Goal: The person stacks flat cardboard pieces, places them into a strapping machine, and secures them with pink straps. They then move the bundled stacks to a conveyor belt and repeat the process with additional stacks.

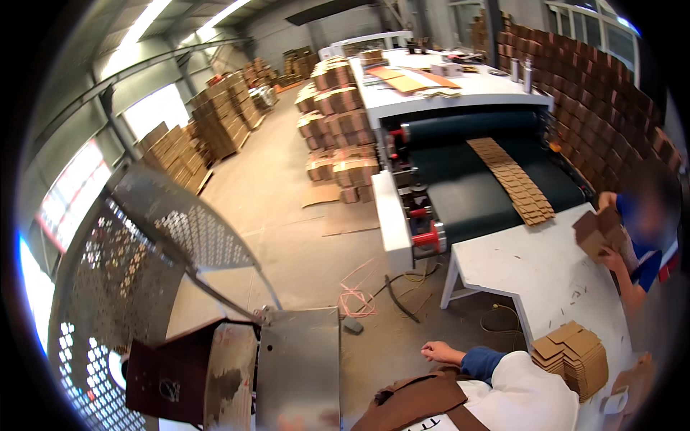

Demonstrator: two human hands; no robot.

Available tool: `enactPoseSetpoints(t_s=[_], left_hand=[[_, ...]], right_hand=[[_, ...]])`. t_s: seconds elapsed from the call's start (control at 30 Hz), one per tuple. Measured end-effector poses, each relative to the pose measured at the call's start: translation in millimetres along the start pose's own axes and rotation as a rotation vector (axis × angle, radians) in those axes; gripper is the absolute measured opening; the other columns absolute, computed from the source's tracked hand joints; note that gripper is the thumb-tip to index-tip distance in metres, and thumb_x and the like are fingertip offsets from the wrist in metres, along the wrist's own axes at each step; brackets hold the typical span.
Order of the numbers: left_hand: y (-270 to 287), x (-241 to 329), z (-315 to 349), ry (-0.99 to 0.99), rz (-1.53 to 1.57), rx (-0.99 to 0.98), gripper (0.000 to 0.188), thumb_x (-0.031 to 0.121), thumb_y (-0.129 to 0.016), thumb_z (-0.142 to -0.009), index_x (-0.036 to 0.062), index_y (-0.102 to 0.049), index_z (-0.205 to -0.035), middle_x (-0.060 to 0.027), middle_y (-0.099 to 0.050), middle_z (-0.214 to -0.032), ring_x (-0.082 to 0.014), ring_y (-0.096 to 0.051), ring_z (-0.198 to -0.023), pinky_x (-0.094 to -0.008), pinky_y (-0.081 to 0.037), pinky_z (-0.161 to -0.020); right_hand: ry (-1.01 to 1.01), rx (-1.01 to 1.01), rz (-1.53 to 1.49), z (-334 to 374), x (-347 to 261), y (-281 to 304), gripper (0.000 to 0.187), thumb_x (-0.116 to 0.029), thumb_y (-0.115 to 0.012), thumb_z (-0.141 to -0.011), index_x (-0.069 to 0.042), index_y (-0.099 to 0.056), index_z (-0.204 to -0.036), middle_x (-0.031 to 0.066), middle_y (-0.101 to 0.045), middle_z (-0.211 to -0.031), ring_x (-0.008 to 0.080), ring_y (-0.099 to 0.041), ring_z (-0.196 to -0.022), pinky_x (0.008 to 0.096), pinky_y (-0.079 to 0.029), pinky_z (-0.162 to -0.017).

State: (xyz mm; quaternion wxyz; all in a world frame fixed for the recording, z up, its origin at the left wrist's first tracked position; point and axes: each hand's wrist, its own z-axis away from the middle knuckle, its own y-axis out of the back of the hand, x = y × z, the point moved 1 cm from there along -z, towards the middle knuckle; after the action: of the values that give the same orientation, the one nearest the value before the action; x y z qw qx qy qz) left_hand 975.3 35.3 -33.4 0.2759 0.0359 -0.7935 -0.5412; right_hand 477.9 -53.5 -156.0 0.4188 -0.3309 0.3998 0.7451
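Cardboard stack point(571, 355), brown, flat and crisp-edged, is resting at the white table's point(489, 266) left edge. The right hand point(443, 352), blue-cuffed, is hanging left of that edge; its fingers are curling loosely, whether together or apart I cannot tell. Overlapping cardboard pieces point(512, 179) are lying across a smooth dark belt point(460, 190). Maroon panel point(162, 377) is showing a pale mark.

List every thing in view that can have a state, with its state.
Right hand: fingers loosely bent, nothing visible held
Dark belt: cannot tell whether running
Cardboard strip: overlapping pieces, lying on the belt
Cardboard stack: piled on the white table
Co-worker's hand: on a creased cardboard piece
Bundles: stacked beside the white machine
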Motion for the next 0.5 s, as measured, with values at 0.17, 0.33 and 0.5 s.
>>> enactPoseSetpoints(t_s=[0.17,0.33,0.5], left_hand=[[-155,239,-43,-0.59,0.163,-0.865,0.063,0.039,-0.066,-0.084,-0.0015,-0.049,-0.13,-0.0231,-0.052,-0.133,-0.0365,-0.049,-0.124,-0.0412,-0.039,-0.103],[-226,425,10,-0.657,0.484,-1.12,0.06,0.032,-0.069,-0.086,-0.001,-0.046,-0.131,-0.0237,-0.057,-0.127,-0.0336,-0.058,-0.115,-0.04,-0.047,-0.094],[-298,451,35,-0.819,0.17,-1.415,0.064,0.037,-0.07,-0.085,0.0006,-0.047,-0.132,-0.0237,-0.059,-0.124,-0.0332,-0.06,-0.112,-0.0393,-0.049,-0.092]], right_hand=[[0.142,0.089,0.366,60,34,97,0.042,-0.043,-0.054,-0.09,-0.009,-0.062,-0.114,0.0161,-0.069,-0.102,0.0341,-0.066,-0.092,0.0439,-0.052,-0.081],[-0.058,0.167,0.457,154,54,196,0.036,-0.037,-0.054,-0.089,-0.009,-0.062,-0.111,0.0172,-0.068,-0.101,0.0368,-0.063,-0.098,0.0485,-0.05,-0.083],[-0.198,0.65,0.018,193,87,189,0.038,-0.035,-0.056,-0.09,-0.007,-0.06,-0.115,0.0152,-0.068,-0.096,0.0351,-0.064,-0.093,0.0446,-0.05,-0.081]])
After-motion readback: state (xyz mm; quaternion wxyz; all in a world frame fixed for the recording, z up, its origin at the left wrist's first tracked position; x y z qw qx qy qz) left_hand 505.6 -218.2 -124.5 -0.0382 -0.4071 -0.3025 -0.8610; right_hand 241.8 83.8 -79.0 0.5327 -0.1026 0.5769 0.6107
